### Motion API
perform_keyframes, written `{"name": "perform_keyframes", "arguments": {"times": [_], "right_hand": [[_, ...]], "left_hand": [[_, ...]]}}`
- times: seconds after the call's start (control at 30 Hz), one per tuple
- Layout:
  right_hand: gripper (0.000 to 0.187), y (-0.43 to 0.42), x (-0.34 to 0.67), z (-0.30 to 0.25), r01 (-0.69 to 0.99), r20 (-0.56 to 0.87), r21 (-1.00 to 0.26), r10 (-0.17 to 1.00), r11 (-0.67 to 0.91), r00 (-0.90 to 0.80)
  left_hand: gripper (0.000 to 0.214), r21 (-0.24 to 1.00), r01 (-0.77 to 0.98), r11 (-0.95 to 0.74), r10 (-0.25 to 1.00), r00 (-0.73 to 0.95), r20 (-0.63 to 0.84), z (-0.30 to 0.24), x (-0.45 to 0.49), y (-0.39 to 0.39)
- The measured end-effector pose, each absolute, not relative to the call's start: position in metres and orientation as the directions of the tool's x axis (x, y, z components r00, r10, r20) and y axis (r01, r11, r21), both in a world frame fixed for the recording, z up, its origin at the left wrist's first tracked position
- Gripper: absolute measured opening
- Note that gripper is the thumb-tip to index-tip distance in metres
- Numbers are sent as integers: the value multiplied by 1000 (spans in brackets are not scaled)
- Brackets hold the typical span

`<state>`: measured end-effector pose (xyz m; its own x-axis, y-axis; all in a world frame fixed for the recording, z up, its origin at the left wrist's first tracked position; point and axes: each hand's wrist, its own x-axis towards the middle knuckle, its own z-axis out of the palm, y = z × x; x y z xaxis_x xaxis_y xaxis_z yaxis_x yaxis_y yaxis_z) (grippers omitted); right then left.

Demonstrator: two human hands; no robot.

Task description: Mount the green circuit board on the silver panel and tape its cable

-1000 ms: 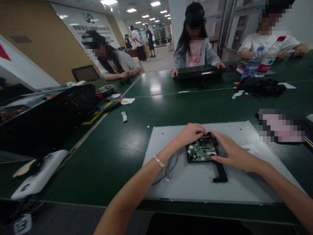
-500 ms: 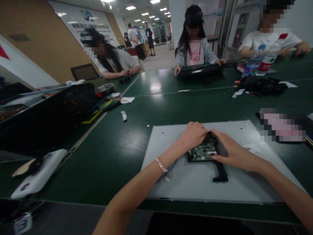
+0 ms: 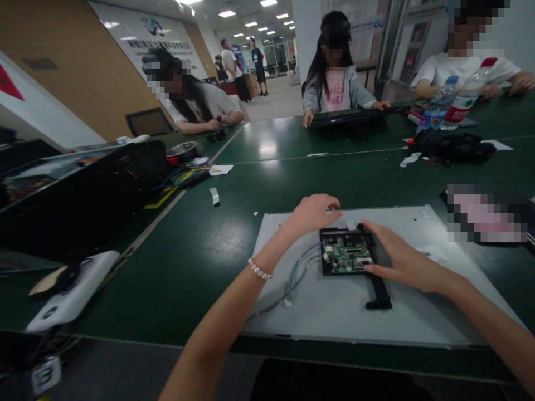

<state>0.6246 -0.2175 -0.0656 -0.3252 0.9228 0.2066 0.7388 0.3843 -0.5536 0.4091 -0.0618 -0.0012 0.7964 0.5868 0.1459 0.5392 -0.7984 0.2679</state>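
Note:
A green circuit board (image 3: pixel 349 259) sits in a black plastic frame (image 3: pixel 379 295) on a large pale metal panel (image 3: pixel 317 317). My right hand (image 3: pixel 399 259) grips the frame's right side, thumb at the board's lower right corner and fingertips at the upper corner. Raised just beyond the upper left of the frame, my left hand (image 3: pixel 314 216) has bent fingers held apart, with nothing visible in them. Grey cables (image 3: pixel 295 273) run from the board's left side across the panel. A small whitish strip (image 3: pixel 351 225) shows at the frame's top edge.
To the left stands a black computer case (image 3: pixel 104 195), with a white device (image 3: pixel 75 289) nearer me. Bottles (image 3: pixel 462 106), a black tangled bundle (image 3: pixel 455 146) and a blurred phone-like object (image 3: pixel 487 214) lie to the right. Several people sit across the green table (image 3: pixel 200 267).
My left hand has come off the frame and moved up and left, uncovering the board's upper part, the cables and the whitish strip. My right hand keeps its place.

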Motion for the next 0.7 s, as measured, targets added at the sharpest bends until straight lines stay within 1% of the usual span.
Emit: {"name": "perform_keyframes", "arguments": {"times": [0.07,0.1,0.17,0.23,0.33,0.47,0.6,0.7], "right_hand": [[87,-218,625,-65,741,210,-552,923,383,-321],[87,-218,625,-65,741,213,-551,923,384,-320],[87,-218,625,-65,742,212,-551,924,382,-319],[87,-218,625,-64,743,204,-552,925,379,-320],[87,-219,624,-64,743,198,-554,926,375,-320],[87,-220,623,-65,747,203,-549,927,375,-316],[88,-221,623,-67,749,228,-532,919,394,-322],[88,-221,623,-67,756,219,-527,922,388,-320]], "left_hand": [[33,293,599,-745,645,759,88,7,388,-42],[32,281,668,-689,706,706,53,10,376,-31],[32,205,837,-507,853,521,-18,13,349,-10],[32,102,957,-271,960,276,-45,13,320,9],[31,33,994,-108,994,108,-9,10,278,29],[34,-25,999,36,999,-36,13,6,234,40],[40,-36,990,133,990,-132,42,1,205,44],[43,-25,979,205,977,-203,69,-5,188,43]]}}
